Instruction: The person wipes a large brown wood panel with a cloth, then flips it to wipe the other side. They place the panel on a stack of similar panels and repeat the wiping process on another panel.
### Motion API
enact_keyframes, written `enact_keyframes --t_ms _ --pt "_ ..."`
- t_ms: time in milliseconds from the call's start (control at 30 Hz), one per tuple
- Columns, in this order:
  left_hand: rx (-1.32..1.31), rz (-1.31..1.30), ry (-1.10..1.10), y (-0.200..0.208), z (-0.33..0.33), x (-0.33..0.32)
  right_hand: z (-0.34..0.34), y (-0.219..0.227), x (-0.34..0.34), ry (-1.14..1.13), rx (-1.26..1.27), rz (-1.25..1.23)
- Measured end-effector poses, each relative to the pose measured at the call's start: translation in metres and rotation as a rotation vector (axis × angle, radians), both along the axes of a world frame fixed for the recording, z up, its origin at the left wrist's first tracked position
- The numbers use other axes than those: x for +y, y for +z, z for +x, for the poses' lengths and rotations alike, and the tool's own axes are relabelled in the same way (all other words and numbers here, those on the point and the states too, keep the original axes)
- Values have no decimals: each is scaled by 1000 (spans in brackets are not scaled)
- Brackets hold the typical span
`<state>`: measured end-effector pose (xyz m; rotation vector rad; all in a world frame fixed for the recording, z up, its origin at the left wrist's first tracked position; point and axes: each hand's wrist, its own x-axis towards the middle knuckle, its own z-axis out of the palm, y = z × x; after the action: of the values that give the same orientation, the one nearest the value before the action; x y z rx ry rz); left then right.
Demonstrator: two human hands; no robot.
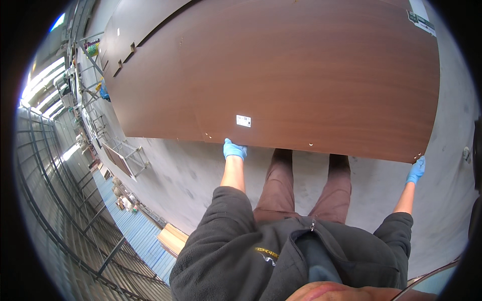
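A large brown wood-look panel (321, 80) lies flat in front of me, with a small white label (243, 121) near its front edge. In a blue glove, my left hand (234, 149) is closed on that edge, its thumb on top and the other fingers hidden. My right hand (416, 169), also blue-gloved, grips the panel at its near right corner. Small pale half-round cutouts or marks dot the edge between my hands. Left of a faint seam, a similar brown board (150, 95) continues, with notches at its far side.
Grey floor (170, 175) spreads around my legs. Off to the left stand metal frames (135, 155), one bearing a panel. Farther off are a stack of light boards (172, 239), blue sheeting (131, 223) and a ribbed metal wall (55, 215). A green-and-white label (420, 22) marks the far right corner.
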<state>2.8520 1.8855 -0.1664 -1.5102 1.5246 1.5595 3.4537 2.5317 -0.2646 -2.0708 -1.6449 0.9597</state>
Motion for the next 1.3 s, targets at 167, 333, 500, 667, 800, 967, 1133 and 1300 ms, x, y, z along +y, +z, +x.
enact_keyframes --t_ms 167,333,500,667,800,967,1133,1300 --pt "42 60 226 -8 3 -9 6 0 -4 -4 12 15" --pt "107 121 76 -36 9 -42 15 -9 -6 -73 -50 6" --pt "282 200 -328 -75 18 -94 -22 33 -4 152 -145 21" --pt "577 245 -791 -108 35 -133 -191 135 -20 819 -801 692" --pt "636 281 -968 -125 44 -150 -377 164 -102 1237 -285 522" --pt "756 369 -1162 -131 41 -150 -503 146 -243 1609 238 447" --pt "262 314 87 -107 51 -104 -520 132 -301 1751 -116 290" --pt "178 279 496 -71 47 -53 -515 127 -300 1770 -87 349"
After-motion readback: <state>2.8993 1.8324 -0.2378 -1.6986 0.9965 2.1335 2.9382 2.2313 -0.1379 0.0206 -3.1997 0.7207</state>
